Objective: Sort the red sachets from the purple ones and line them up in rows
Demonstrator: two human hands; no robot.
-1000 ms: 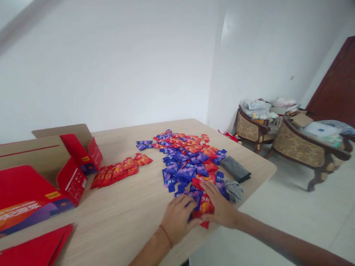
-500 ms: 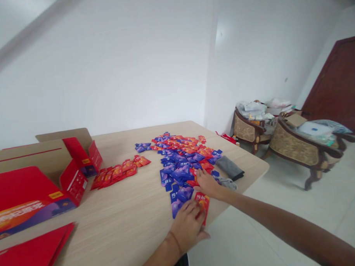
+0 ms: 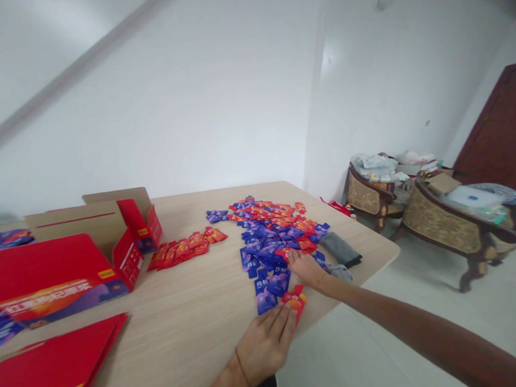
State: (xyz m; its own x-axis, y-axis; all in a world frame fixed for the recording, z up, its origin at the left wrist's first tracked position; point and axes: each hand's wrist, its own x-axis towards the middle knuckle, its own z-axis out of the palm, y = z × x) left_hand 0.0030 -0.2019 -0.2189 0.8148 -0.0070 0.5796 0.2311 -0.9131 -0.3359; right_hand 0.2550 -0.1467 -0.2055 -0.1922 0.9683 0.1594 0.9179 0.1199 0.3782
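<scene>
My left hand (image 3: 269,340) is at the table's near edge, its fingers closed over the lower end of a red-orange sachet (image 3: 298,299). My right hand (image 3: 306,268) reaches into the pile, fingertips pinched on another red sachet (image 3: 282,253) that they partly cover. Between and beyond my hands spreads a heap of purple sachets (image 3: 259,233) mixed with red ones. A purple sachet (image 3: 265,295) lies flat just past my left fingertips. To the left, a row of red sachets (image 3: 181,251) overlaps on the wood.
An open red carton (image 3: 66,262) and a flat red folded carton (image 3: 56,364) occupy the left of the table (image 3: 181,314). Grey cloth (image 3: 340,249) rests by the right edge. Two patterned chairs (image 3: 445,221) piled with bags stand on the floor at the right.
The view has turned slightly left. My left hand has drawn back a little toward me, baring more of the purple sachets. My right hand stays at the red sachet in the pile.
</scene>
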